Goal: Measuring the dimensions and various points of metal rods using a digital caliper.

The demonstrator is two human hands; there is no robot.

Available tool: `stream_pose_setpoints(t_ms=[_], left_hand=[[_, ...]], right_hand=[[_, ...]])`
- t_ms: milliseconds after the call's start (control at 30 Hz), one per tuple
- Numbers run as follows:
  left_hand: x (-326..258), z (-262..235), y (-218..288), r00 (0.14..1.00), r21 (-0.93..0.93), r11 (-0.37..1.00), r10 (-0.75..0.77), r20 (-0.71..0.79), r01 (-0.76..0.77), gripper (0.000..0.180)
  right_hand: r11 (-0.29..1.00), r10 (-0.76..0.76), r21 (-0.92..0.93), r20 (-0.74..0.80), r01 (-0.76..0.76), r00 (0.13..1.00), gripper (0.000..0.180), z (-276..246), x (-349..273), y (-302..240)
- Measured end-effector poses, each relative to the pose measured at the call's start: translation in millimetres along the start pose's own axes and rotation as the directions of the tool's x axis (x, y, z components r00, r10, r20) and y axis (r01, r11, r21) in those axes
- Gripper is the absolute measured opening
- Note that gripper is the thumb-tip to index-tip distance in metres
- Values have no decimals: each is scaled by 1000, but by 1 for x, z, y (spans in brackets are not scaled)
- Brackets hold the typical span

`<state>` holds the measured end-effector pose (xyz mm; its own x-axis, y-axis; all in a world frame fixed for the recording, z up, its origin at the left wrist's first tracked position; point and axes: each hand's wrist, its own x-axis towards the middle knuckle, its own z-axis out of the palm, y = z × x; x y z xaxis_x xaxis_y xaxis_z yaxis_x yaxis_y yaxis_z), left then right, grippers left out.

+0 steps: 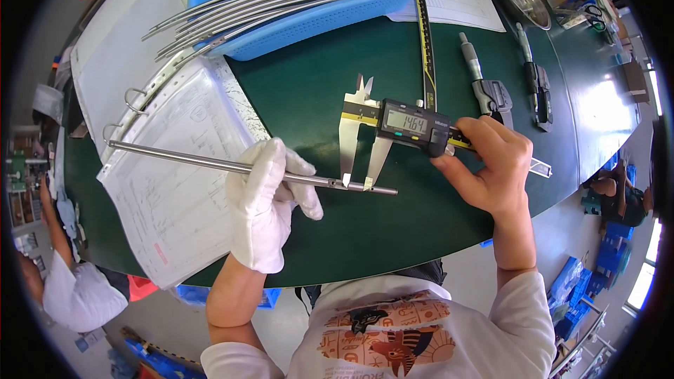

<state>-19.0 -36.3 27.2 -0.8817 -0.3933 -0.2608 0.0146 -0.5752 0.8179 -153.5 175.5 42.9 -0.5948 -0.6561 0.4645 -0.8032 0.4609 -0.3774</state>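
My left hand [263,203], in a white glove, is closed around a slim metal rod [189,159]. The rod runs from above the papers on the left to a narrower right end with small holes in its side. Bare, my right hand [495,161] grips a digital caliper [414,126] by its body, thumb below the display. The caliper's long jaws point down, parted, and their tips meet the rod near its right end. Whether both tips press on the rod I cannot tell.
A blue plastic basket [309,21] holds several metal rods at the back. Ring-bound drawings [189,189] lie at left. Two micrometers [491,98] [537,91] and another caliper's scale bar [425,49] rest on the green table [337,238]. A metal dish [525,1] stands far right; another person [81,291] is at far left.
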Motion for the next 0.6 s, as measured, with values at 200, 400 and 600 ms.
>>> stream_pose_setpoints(t_ms=[200, 400, 600], left_hand=[[-4, 3, 1, 999, 27, 1000, 0, -43, 1, 32], [-4, 5, -1, 999, 47, 999, 13, -47, -11, 31], [-4, 7, 0, 998, 50, 999, 8, -59, -5, 32]], right_hand=[[998, -39, -56, -30, 37, 999, 30, -2, -1, 0], [999, -30, -38, -13, 29, 999, 31, -1, -5, 2], [999, -28, -41, 40, 29, 999, 30, -1, -5, 2]])
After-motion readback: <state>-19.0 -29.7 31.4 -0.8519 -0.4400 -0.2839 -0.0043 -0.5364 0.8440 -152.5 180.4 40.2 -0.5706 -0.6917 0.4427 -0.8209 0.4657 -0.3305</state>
